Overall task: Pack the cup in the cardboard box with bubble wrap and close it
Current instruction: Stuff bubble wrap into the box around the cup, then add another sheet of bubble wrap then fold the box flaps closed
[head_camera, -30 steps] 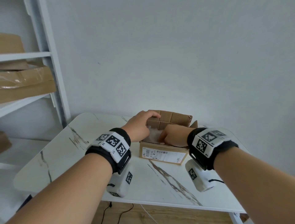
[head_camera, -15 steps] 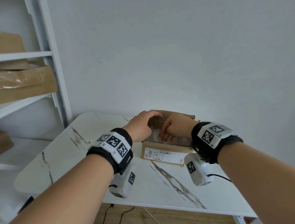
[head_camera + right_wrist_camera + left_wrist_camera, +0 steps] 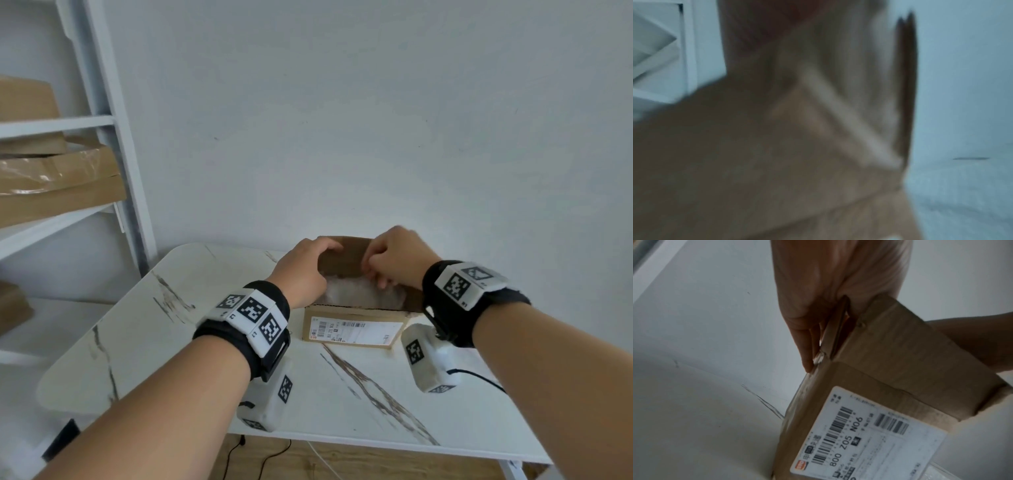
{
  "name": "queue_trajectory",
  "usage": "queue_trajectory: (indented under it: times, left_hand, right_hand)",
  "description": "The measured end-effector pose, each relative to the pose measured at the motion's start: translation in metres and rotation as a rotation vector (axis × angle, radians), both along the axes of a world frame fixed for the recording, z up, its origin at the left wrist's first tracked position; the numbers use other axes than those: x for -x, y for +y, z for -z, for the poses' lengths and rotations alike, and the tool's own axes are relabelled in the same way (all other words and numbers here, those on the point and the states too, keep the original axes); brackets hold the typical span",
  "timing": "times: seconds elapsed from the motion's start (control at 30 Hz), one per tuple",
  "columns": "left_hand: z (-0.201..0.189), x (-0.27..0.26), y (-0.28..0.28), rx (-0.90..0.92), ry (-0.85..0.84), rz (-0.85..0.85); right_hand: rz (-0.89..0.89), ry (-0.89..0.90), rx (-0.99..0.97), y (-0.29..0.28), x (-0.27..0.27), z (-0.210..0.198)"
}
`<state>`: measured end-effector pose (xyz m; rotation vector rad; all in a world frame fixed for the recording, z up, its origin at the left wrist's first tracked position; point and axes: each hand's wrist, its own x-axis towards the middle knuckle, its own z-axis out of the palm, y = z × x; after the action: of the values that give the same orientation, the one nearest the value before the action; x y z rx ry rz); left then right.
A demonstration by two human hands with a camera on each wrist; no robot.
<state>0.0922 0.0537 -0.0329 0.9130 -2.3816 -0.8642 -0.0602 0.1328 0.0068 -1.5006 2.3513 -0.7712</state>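
A small cardboard box (image 3: 352, 334) with a white shipping label stands on the marble table (image 3: 164, 346). White bubble wrap (image 3: 356, 294) fills its open top, and the cup is hidden. My left hand (image 3: 323, 255) grips the left flap (image 3: 835, 331), fingers down its outer side in the left wrist view. My right hand (image 3: 378, 275) is curled over the box's right part, pinching a brown flap (image 3: 346, 255) at the far side. The right wrist view is blurred and shows only brown cardboard (image 3: 797, 162).
A white shelf unit (image 3: 113, 178) at the left carries flat cardboard boxes (image 3: 58, 192). A plain wall stands close behind the table. Cables hang under the table's front edge (image 3: 342, 442).
My right hand has come up out of the box and moved back and to the right onto a flap. The left hand stays on the left flap.
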Motion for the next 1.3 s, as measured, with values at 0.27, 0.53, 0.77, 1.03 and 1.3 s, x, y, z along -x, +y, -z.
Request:
queue_trajectory:
  times: [0.27,0.53,0.77,1.03,1.3]
  left_hand:
    - [-0.005,0.007,-0.006,-0.060,-0.035,-0.030]
    - [-0.012,0.013,-0.013,-0.131,-0.115,-0.035]
    - [-0.011,0.022,-0.016,-0.122,-0.111,-0.083]
    - [-0.016,0.024,-0.021,-0.120,-0.149,-0.050]
    - [-0.051,0.024,-0.015,-0.097,0.170,-0.109]
  right_hand:
    - [0.389,0.156,0.131,0.033,0.060,0.009]
    - [0.234,0.187,-0.519,0.033,0.079,0.072]
    - [0.293,0.138,-0.562,0.033,0.086,0.096]
    - [0.429,0.076,-0.367,0.038,0.090,0.079]
    - [0.406,0.093,0.322,0.051,0.059,-0.028]
